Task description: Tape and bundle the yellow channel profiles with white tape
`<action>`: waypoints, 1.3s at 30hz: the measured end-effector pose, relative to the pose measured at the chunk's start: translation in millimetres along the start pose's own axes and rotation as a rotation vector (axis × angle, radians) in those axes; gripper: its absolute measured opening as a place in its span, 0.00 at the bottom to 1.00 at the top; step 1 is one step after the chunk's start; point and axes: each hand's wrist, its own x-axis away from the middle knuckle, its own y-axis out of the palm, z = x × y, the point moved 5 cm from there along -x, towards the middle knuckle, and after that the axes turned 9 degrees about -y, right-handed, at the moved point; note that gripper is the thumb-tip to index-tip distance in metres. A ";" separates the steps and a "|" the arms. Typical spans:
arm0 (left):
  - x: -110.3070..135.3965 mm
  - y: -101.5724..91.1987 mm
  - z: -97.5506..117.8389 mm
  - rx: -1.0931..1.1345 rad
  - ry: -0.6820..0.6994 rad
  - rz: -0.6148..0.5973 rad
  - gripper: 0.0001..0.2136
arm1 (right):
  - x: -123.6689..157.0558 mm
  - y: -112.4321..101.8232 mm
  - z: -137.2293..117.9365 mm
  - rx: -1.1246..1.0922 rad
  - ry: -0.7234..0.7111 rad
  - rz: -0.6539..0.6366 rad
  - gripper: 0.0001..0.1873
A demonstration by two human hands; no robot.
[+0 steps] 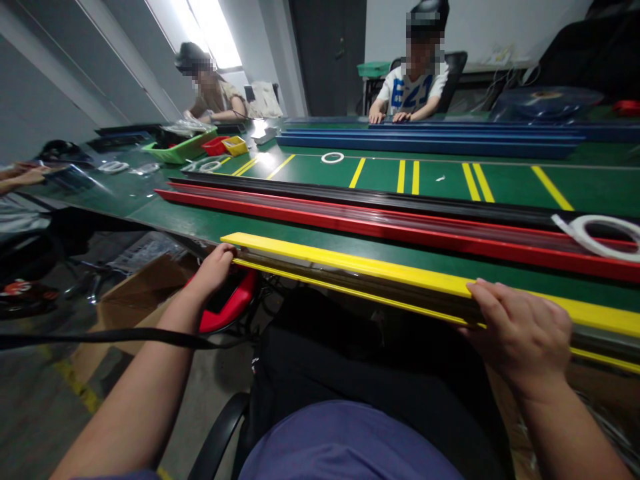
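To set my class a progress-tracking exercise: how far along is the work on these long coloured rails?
Apparently finished: a long red rail, a long black rail and blue rails lie on the green bench mat. In hand: a long yellow rail, held by the left hand and right hand. Perhaps remaining: a coiled white plastic strip lying across the red and black rails.

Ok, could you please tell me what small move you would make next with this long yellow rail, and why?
I would probably slide the yellow rail forward onto the green table, beside the red rail. The left hand and right hand grip it well apart, it seems to sit at the near edge, and green tabletop shows ahead of it.
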 end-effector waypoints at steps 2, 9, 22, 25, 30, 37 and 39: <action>0.6 0.2 0.3 0.011 -0.007 -0.008 0.18 | 0.7 0.3 0.3 0.002 0.006 -0.004 0.29; 1.9 0.8 2.8 0.078 -0.030 -0.030 0.18 | 1.2 0.3 -0.3 -0.015 0.013 -0.019 0.31; 16.9 -3.4 28.7 0.302 -0.146 -0.101 0.19 | -3.1 -1.6 0.3 0.014 -0.014 -0.009 0.30; 13.4 -0.1 23.1 0.338 -0.179 -0.052 0.17 | -4.2 -3.0 -0.3 0.013 -0.013 -0.007 0.30; 11.8 2.9 15.8 0.332 -0.169 0.050 0.14 | -5.2 -3.8 -0.7 0.011 -0.010 -0.008 0.30; 36.0 -7.4 27.2 0.112 -0.031 0.250 0.11 | -8.1 -3.9 -1.1 0.015 0.007 -0.037 0.31; 44.3 -8.0 29.1 0.116 0.000 0.299 0.12 | -8.5 -3.8 -1.2 0.012 0.014 -0.044 0.32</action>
